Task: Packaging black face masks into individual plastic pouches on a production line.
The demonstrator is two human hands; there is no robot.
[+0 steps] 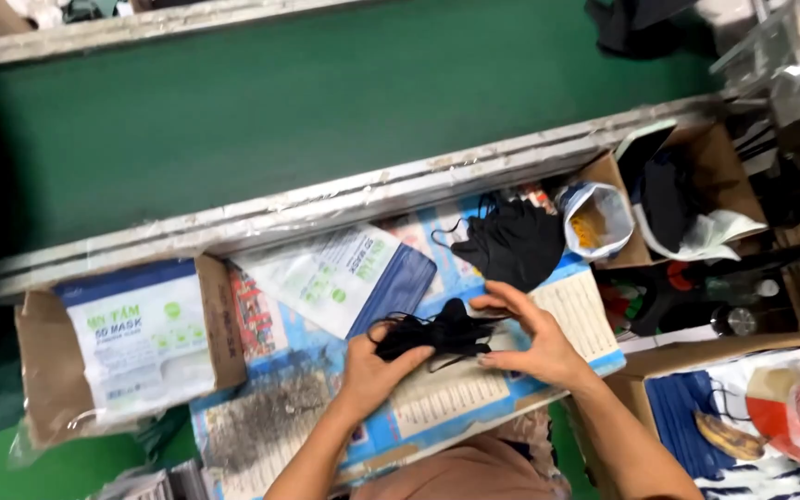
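Both bare hands meet low in the middle of the view, forearms rising from the bottom edge.

The left hand (370,368) comes up on a bare forearm from the lower left, wrist bent slightly inward, fingers curled and closed, thumb pointing toward the other hand. The right hand (530,335) comes in on a bare forearm from the lower right, palm turned down and leftward, its fingers (502,298) long and loosely spread, the upper ones reaching over, the lower ones tucked under in a pinch. The two hands sit just beside each other, fingertips nearly meeting.
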